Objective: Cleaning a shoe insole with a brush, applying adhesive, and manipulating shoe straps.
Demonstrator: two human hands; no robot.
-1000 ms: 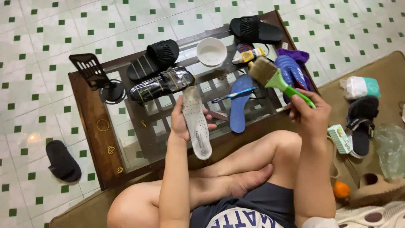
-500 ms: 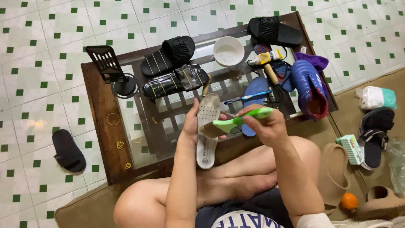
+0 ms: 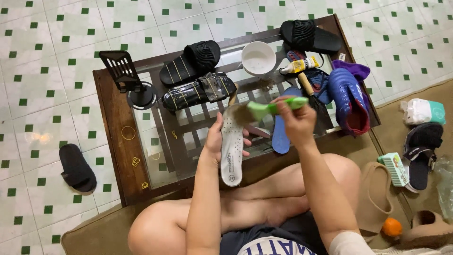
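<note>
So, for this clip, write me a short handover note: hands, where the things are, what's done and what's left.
Left hand: holds a white insole upright over the glass-topped table, printed side facing the camera.
Right hand: grips a green-handled brush, bristles on the insole's upper end.
Nearby on the table: a blue insole, a white bowl, a glue tube, a blue shoe and black slides.
Done: brush has reached the insole's top.
Left: by my reading, the lower part of the insole looks unbrushed; the blue insole lies untouched.
</note>
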